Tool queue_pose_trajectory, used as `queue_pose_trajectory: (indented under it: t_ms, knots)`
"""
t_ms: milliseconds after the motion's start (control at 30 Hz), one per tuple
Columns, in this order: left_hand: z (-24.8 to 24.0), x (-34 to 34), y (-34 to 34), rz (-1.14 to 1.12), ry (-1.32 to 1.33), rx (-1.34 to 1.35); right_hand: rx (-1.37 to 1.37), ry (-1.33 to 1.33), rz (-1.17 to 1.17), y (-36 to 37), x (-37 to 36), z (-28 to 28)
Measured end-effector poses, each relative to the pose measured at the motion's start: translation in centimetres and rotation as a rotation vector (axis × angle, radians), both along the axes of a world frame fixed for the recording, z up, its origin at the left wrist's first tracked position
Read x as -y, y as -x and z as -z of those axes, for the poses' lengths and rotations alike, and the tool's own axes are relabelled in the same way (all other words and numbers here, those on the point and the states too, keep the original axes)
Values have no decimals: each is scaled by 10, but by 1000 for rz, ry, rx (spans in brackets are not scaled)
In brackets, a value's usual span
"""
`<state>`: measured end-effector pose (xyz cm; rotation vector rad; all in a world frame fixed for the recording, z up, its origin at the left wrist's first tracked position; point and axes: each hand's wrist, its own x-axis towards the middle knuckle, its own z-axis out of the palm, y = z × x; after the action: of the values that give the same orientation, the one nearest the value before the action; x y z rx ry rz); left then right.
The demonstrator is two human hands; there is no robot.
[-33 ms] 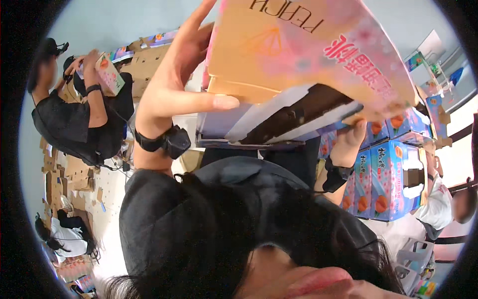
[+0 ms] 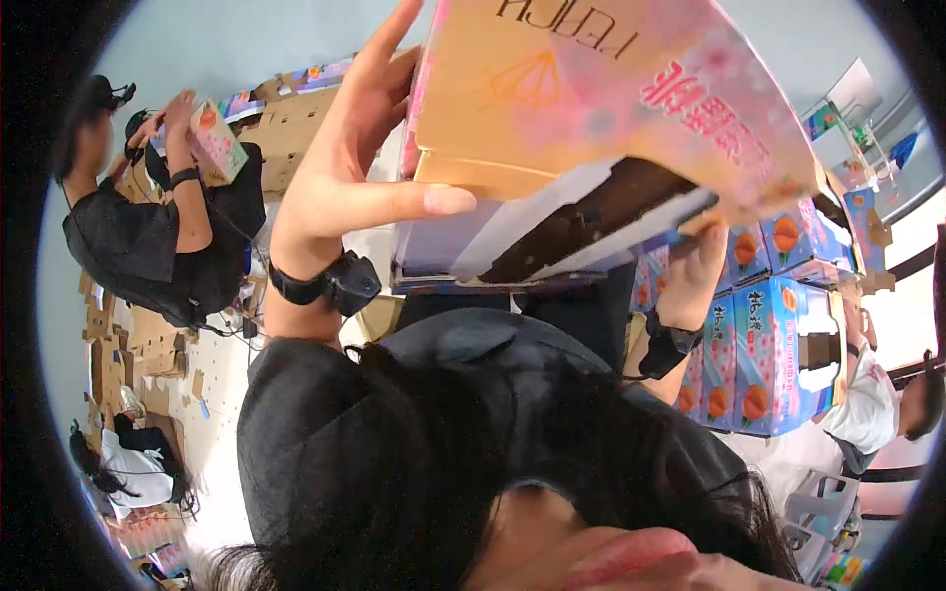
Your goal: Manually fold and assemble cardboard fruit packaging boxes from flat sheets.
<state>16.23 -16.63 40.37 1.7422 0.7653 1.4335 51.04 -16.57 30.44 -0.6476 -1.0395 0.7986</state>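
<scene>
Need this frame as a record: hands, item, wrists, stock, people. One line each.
left hand: on the left side of the carton, thumb over its near panel
right hand: at the carton's lower right edge; grip partly hidden
item: pink-and-tan printed carton, dark gap below the printed panel
wrists: black band with a device on each
stock: blue printed boxes, stacked at right
people: co-worker in black at left, hands on a small box; others in white tops

The carton (image 2: 581,108) fades from pale orange to blossom-patterned pink; stacked boxes (image 2: 767,345) are blue.
</scene>
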Motion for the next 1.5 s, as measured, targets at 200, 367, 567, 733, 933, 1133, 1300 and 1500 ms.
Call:
queue_pose_trajectory:
  t_ms: [200, 367, 567, 733, 933, 1133, 1300, 1500]
  knots:
    - [19, -6, 21, -184, 6, 105, 172, -328, 398, -5, -3, -58]
    - [23, -33, 9, -208, -6, 334, 792, -456, -195, 8, 6, -54]
    - [38, -61, 16, -190, 67, 371, 1592, -595, -140, 79, 0, -31]
    - [52, -73, 22, -157, 126, 388, 1836, -708, -135, 74, -29, 6]
    - [52, -72, 12, -228, 71, 321, 1757, -706, -122, 72, -29, 18]
    - [66, -78, 24, -256, 156, 343, 1768, -716, 22, 71, -25, 38]
    - [64, -66, 22, -374, 200, 300, 1781, -777, 41, 70, -34, 38]
    - [79, -69, 37, -380, 136, 384, 1777, -781, 107, 70, -30, 30]
